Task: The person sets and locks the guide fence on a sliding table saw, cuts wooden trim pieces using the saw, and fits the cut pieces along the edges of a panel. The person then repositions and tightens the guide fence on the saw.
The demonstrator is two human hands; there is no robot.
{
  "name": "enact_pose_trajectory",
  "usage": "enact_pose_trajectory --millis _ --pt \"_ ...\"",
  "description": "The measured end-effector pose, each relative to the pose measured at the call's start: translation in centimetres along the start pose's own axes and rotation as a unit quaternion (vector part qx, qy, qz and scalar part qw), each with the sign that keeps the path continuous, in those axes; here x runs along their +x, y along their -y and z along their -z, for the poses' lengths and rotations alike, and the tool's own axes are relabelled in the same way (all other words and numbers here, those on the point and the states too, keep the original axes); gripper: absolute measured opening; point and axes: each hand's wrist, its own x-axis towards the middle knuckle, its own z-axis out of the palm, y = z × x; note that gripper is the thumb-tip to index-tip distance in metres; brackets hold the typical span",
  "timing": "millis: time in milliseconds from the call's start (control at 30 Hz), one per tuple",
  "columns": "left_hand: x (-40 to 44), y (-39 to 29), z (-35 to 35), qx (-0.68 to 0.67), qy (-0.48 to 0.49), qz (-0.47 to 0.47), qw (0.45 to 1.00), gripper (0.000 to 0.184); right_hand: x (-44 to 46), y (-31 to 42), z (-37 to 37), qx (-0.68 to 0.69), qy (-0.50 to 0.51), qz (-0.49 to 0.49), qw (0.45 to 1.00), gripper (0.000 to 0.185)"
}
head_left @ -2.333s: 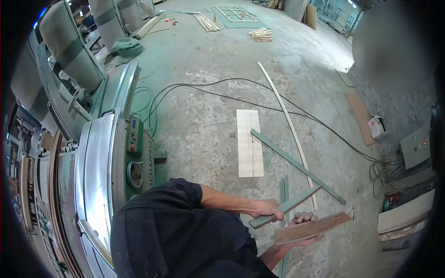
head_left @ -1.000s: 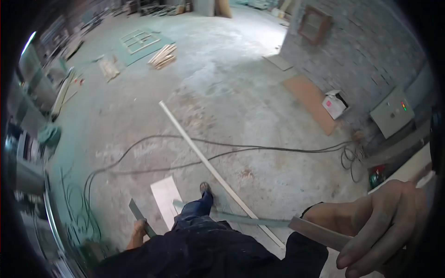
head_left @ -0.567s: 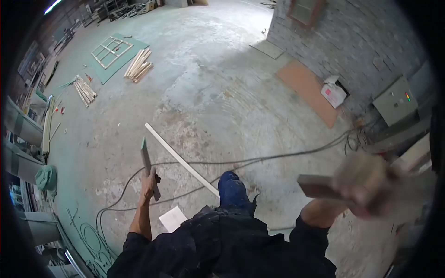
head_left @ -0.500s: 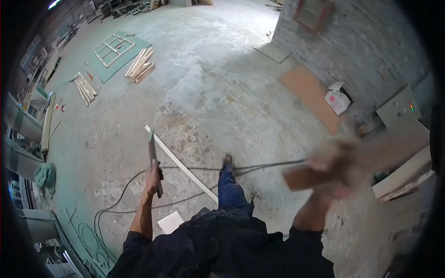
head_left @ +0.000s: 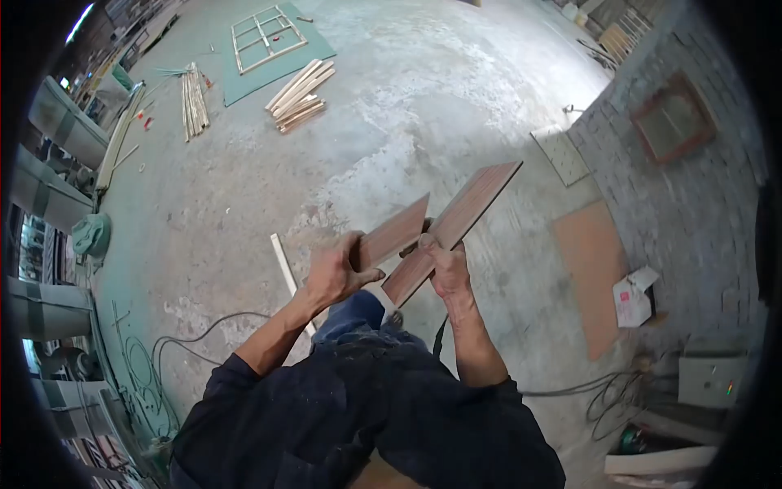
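Note:
In front of my body, my left hand grips a short reddish-brown wood-grain board, fingers on its far side and thumb below. My right hand holds a longer board of the same wood-grain look, its thumb pressed on the upper face. Both boards tilt up and to the right, nearly parallel, with their edges close together. Whether they touch is hard to tell. A dark shape shows between them near my right fingers. Under my hands, a pale wooden strip lies on the floor, partly hidden by my left arm.
A pale window-like frame rests on a green sheet; stacked wood strips lie beside it. Dark cables trail across the concrete at right, near a grey box. A brown sheet lies by the brick wall. Machinery lines the left.
Both hands have come together in front of my body, bringing the two boards side by side. The right hand moved in from the far right. My view has turned.

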Motion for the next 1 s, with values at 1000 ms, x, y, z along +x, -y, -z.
enact_pose_trajectory --millis 1000 --pt "114.9 11.6 -0.6 -0.191 0.058 0.114 0.973 0.036 93.3 30.4 43.7 -0.203 -0.298 -0.012 0.933 0.027"
